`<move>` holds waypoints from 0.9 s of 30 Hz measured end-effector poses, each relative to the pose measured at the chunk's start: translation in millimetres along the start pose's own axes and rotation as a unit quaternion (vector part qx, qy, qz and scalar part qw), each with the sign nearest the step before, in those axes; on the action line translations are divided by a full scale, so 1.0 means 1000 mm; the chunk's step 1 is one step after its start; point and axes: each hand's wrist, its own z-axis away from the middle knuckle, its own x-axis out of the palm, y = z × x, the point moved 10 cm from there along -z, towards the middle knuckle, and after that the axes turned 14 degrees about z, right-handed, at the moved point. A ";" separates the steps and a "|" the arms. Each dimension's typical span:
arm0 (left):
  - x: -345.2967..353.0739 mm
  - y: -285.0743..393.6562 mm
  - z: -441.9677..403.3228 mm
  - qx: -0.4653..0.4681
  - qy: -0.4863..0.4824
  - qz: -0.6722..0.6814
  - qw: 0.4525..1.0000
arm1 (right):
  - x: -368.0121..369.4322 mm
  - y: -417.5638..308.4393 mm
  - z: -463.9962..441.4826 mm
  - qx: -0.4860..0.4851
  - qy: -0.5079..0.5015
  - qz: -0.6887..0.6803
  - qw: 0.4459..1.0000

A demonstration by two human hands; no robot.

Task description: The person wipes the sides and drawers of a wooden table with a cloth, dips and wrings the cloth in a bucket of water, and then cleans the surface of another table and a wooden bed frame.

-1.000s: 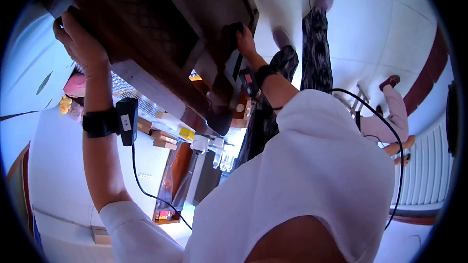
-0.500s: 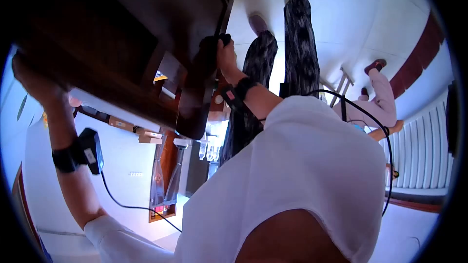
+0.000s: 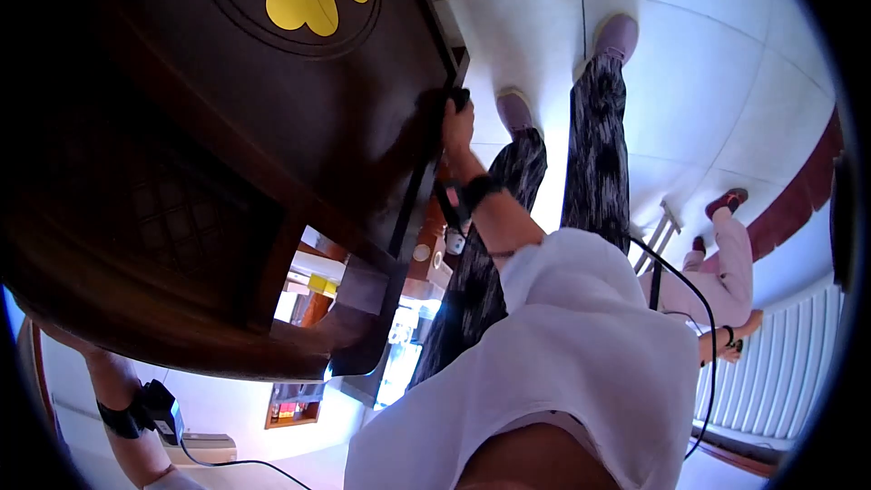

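Observation:
Dark wooden furniture, seemingly a chair (image 3: 363,109), fills the upper left of the head view. Its flat panel carries a yellow heart-leaf motif (image 3: 304,0). My right hand (image 3: 459,127) is at the panel's right edge, fingers curled round a small black thing (image 3: 460,97) I cannot identify. At the far left, below the curved rail (image 3: 181,358), my left hand (image 3: 59,334) is mostly hidden behind the wood and the dark image edge; its fingers do not show. Black straps with small boxes sit on both wrists.
My legs (image 3: 594,145) and shoes (image 3: 617,36) stand on pale floor tiles (image 3: 689,27). Another person (image 3: 726,263) in light trousers is at the right, near a light-coloured frame (image 3: 667,227) and a ribbed white panel (image 3: 798,354). A black cable (image 3: 712,327) runs beside my shirt.
The view has shifted, showing more of the yellow motif. My left hand appears lower and more hidden behind the rail. My right hand stays by the panel edge with the black thing.

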 end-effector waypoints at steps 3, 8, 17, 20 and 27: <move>-0.005 0.008 0.006 -0.002 -0.011 0.001 1.000 | -0.020 -0.005 0.084 0.045 -0.041 0.011 0.998; -0.002 0.012 0.013 -0.003 -0.025 0.007 1.000 | -0.021 -0.005 0.068 0.019 -0.032 0.021 0.999; 0.019 0.015 0.018 -0.004 -0.059 0.004 0.998 | 0.053 0.041 -0.151 -0.011 -0.042 0.120 0.992; 0.019 0.016 0.023 -0.009 -0.063 0.007 0.998 | 0.059 0.027 -0.151 -0.027 -0.053 0.009 0.998; -0.010 0.035 0.036 -0.003 -0.042 0.023 0.999 | 0.021 -0.115 -0.050 -0.136 -0.049 -0.007 0.989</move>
